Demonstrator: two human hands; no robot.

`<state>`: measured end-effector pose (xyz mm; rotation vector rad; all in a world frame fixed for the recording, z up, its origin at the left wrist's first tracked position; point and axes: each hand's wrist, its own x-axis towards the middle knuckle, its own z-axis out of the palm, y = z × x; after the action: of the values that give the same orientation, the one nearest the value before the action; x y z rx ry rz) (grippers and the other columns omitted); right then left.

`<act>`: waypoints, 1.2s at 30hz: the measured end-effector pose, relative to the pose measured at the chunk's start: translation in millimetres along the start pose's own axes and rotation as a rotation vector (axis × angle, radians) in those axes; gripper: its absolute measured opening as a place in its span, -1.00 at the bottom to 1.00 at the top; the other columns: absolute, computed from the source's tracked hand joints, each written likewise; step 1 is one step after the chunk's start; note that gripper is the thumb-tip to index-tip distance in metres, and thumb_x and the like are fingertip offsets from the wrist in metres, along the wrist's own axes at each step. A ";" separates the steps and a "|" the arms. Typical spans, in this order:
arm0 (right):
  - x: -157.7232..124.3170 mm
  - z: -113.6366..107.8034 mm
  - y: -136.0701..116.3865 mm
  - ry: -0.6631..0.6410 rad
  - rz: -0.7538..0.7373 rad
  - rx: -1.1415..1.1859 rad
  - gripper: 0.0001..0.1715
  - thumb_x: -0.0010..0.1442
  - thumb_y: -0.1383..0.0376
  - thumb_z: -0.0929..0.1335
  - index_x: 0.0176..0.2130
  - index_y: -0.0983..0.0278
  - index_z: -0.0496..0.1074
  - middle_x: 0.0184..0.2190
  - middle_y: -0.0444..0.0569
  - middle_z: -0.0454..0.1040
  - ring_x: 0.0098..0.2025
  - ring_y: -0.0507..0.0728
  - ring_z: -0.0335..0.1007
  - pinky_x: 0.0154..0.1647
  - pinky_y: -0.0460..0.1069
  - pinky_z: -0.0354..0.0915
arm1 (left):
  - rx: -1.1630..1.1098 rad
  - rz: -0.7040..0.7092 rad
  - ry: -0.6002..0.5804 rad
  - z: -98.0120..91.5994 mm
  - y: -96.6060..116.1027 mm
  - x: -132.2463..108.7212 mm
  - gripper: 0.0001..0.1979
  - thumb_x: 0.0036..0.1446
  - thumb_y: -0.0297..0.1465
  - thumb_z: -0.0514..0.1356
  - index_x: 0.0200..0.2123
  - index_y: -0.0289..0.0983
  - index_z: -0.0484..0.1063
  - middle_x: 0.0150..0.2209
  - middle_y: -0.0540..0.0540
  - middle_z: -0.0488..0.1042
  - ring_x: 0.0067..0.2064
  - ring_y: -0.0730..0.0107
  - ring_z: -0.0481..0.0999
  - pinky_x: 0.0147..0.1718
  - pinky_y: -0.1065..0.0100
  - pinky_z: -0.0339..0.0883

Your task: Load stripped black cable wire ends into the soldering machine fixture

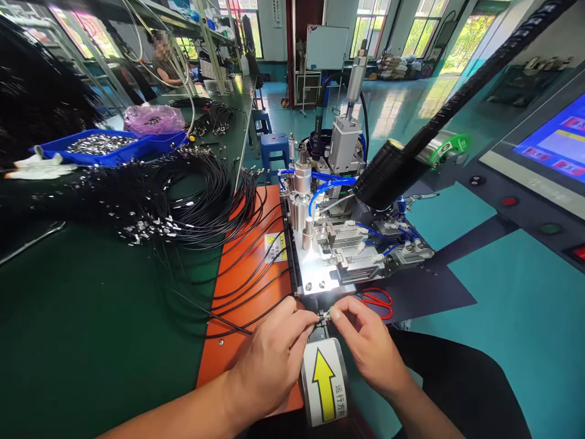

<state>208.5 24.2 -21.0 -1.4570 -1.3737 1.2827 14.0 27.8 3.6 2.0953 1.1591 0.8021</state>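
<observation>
My left hand point(274, 353) pinches the end of a thin black cable point(228, 323) that runs left across the orange plate point(247, 286). My right hand point(365, 344) pinches the fine coloured wire tips point(325, 317) at that cable's end. Both hands meet just in front of the metal fixture point(338, 256) with blue air hoses. Below them a curved guard carries a yellow arrow label point(325, 384).
A heap of black cables point(173, 195) with metal ends lies on the green bench. A blue tray point(105, 146) of small metal parts and a pink bag point(153, 119) sit behind. Red-handled scissors point(379, 302) lie by the fixture. A black lamp arm point(411, 152) overhangs. A screen point(557, 140) is right. A person sits far back.
</observation>
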 end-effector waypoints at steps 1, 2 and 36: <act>-0.2 -0.1 -0.3 -0.001 0.000 0.000 -0.69 0.37 0.12 0.27 -0.34 0.23 0.39 -0.40 -0.16 0.36 -0.34 0.07 0.29 -0.30 -0.06 0.24 | 0.004 0.000 -0.001 0.3 -0.1 0.1 -0.76 0.35 -0.49 0.01 -0.11 -0.22 0.48 -0.27 -0.10 0.36 -0.26 0.36 0.41 -0.28 0.36 0.33; -0.4 -0.3 -0.6 -0.002 0.001 0.000 -0.69 0.37 0.12 0.27 -0.34 0.23 0.39 -0.40 -0.16 0.36 -0.34 0.07 0.29 -0.30 -0.06 0.24 | 0.008 -0.002 -0.001 0.6 -0.3 0.2 -0.76 0.35 -0.49 0.01 -0.11 -0.22 0.47 -0.27 -0.10 0.36 -0.26 0.35 0.41 -0.28 0.36 0.33; -0.9 -2.4 -2.1 -0.025 -0.019 0.013 -0.67 0.39 0.10 0.26 -0.31 0.24 0.40 -0.38 -0.13 0.39 -0.31 0.08 0.32 -0.27 -0.05 0.26 | 0.124 -0.013 -0.020 3.2 -2.1 -0.5 -0.71 0.34 -0.52 -0.04 -0.13 -0.22 0.46 -0.28 -0.10 0.30 -0.31 0.34 0.38 -0.34 0.38 0.35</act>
<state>210.4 23.9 -18.3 -1.4209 -1.3899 1.2991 15.1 27.7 0.0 2.1886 1.2389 0.7178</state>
